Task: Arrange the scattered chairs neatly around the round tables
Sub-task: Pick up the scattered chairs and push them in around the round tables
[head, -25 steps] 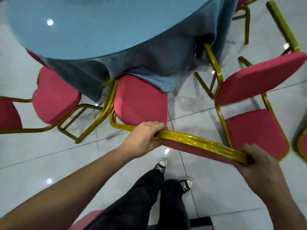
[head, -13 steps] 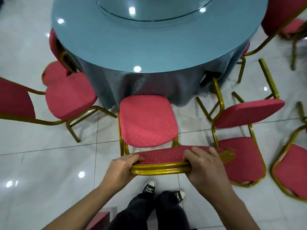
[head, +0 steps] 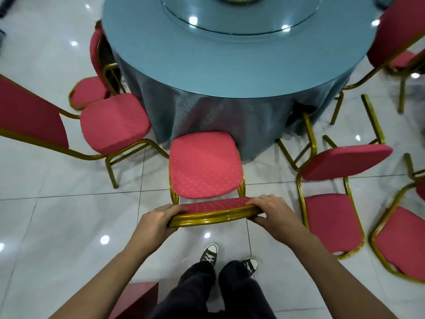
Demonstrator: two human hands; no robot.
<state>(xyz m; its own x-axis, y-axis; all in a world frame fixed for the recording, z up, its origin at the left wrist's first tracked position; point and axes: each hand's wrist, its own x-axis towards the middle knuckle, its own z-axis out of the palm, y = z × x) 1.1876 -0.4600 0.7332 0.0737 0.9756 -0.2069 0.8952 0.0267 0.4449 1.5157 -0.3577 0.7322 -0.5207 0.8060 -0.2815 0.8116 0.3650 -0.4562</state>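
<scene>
A red-cushioned chair (head: 203,164) with a gold frame stands upright right in front of me, its seat front touching the blue cloth of the round table (head: 230,58). My left hand (head: 156,221) grips the left end of the chair's top rail. My right hand (head: 273,212) grips the right end of the same rail. To the right a second chair (head: 342,161) lies tipped over, its seat raised and its backrest flat on the floor. On the left another chair (head: 112,122) stands at an angle beside the table.
More red chairs stand around: one behind the left chair (head: 88,90), one at the far right edge (head: 400,240), one at the table's upper right (head: 395,35). A glass turntable (head: 241,17) tops the table. My feet (head: 230,261) are on the glossy tiled floor.
The chair was tilted and slanted a second ago; it now stands upright and square to the table. Both hands have moved closer together on the top rail.
</scene>
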